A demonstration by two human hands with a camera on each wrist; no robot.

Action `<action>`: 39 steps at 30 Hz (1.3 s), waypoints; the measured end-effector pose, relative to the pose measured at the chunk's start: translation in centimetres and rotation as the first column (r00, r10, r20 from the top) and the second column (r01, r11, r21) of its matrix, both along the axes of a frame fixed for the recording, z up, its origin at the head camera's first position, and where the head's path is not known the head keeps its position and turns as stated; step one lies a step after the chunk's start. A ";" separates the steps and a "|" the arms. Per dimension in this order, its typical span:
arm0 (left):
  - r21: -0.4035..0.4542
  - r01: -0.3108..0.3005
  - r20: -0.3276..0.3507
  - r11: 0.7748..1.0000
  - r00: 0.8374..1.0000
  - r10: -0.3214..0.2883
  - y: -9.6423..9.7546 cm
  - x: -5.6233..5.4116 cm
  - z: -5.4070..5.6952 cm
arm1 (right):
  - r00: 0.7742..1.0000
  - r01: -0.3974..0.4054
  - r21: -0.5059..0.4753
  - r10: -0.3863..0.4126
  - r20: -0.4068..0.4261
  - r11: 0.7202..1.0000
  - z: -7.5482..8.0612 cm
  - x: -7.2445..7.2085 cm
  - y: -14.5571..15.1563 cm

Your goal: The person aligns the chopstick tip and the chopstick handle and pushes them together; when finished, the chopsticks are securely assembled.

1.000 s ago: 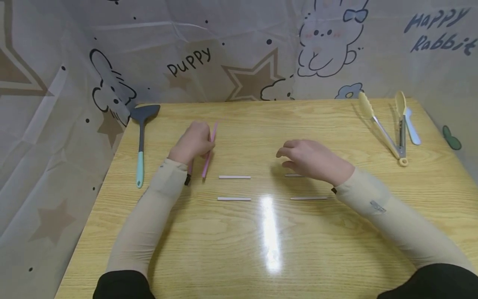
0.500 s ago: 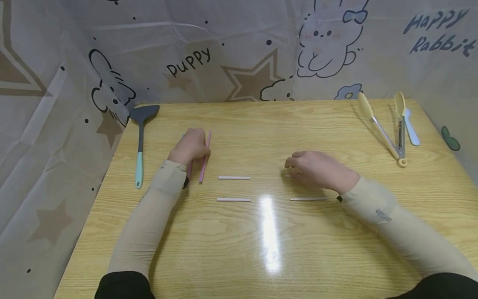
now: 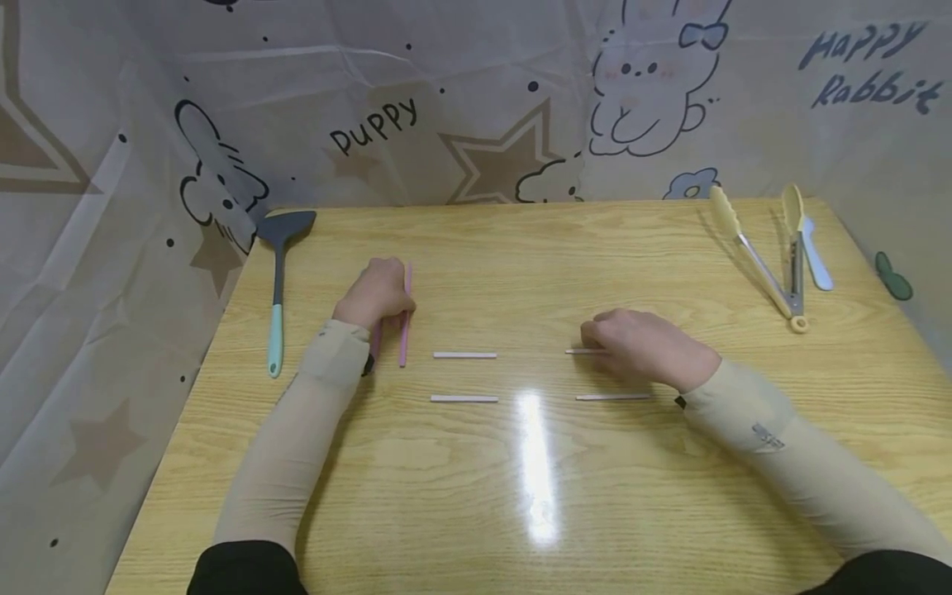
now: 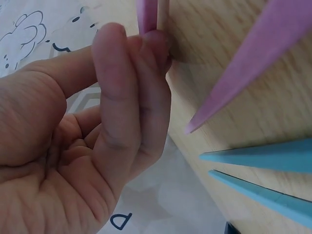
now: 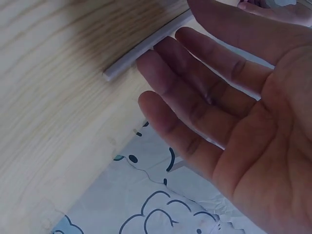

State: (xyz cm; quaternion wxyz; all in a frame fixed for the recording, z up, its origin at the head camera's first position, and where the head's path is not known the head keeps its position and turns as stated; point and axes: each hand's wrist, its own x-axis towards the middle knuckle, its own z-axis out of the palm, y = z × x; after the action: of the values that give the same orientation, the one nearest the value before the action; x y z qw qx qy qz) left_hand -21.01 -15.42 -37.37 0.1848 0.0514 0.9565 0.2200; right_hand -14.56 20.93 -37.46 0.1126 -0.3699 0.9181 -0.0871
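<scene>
My left hand (image 3: 374,293) pinches a pink chopstick (image 4: 147,14) between thumb and fingertips, close over the left part of the table. In the left wrist view, another pink chopstick (image 4: 253,63) and two blue chopsticks (image 4: 265,155) lie beside that hand, their tapered ends near each other. From the head, the hand hides most of them. On the right, my right hand (image 3: 643,347) reaches down over a short pale stick (image 5: 141,51), its fairly straight fingertips right at the stick's side. The hand covers part of this stick in the head view.
Two more pale sticks lie left of centre, one (image 3: 464,355) behind the other (image 3: 464,399); a further one (image 3: 613,397) lies in front of the right hand. A spatula (image 3: 277,289) is at the left edge, tongs (image 3: 769,277) and a blue-handled utensil (image 3: 818,260) back right.
My left hand has come slightly nearer and leftward, with its pink chopstick now more upright in view. The right hand has moved nearer and to the right, down to the pale stick.
</scene>
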 end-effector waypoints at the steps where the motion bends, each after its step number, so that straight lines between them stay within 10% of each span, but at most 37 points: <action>1: 0.006 -0.002 -0.001 1.000 1.000 0.002 0.0 0.0 0.0 | 1.000 -0.002 0.000 0.002 -0.005 1.000 -0.1 0.0 0.0; 30: 0.053 -0.032 0.043 0.998 0.999 0.030 -0.2 0.4 -0.1 | 0.996 -0.007 -0.053 0.002 -0.089 0.999 -1.2 -0.1 1.2; 39: -0.004 0.016 -0.050 1.000 0.999 -0.016 0.6 1.1 0.9 | 0.994 -0.009 -0.048 0.004 -0.107 0.999 -1.4 -0.2 1.2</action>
State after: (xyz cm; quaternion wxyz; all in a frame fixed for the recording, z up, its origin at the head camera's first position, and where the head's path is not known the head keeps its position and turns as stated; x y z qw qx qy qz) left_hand -19.89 -14.86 -36.52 0.1625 0.0640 0.9608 0.2155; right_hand -14.76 22.09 -38.90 0.0545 -0.3798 0.9192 -0.0892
